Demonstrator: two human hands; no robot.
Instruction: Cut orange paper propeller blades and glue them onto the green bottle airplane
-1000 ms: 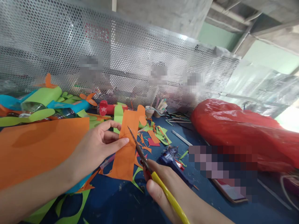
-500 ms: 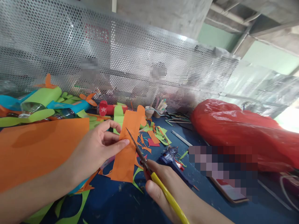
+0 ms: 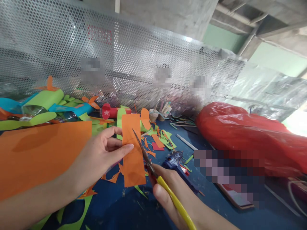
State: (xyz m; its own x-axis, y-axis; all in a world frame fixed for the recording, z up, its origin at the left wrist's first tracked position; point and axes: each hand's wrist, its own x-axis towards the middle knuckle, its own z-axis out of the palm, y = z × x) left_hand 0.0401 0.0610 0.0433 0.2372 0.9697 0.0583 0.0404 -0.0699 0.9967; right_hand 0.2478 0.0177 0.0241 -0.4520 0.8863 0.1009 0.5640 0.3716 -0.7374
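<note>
My left hand [image 3: 109, 150] pinches the left edge of an orange paper strip [image 3: 133, 166] between thumb and fingers, holding it raised over the table. Yellow-handled scissors [image 3: 171, 198] are gripped in my right hand [image 3: 175, 188]. Their dark blades slant up and left in front of the strip's right side, and they look closed together. Whether the blades touch the paper I cannot tell. A large orange sheet [image 3: 43, 153] lies to the left, partly behind my left forearm.
A blue glue gun [image 3: 174, 161] and paper scraps [image 3: 165, 140] lie on the blue table [image 3: 115, 207]. Bottle-and-paper models [image 3: 45, 102] stand at the back left. A red plastic bag [image 3: 240, 134] and a phone [image 3: 236, 193] are on the right. Behind runs a perforated metal screen [image 3: 144, 57].
The orange strip has swung more upright, its lower end shifting right. My right hand and the scissors have moved slightly right. My left hand has barely moved.
</note>
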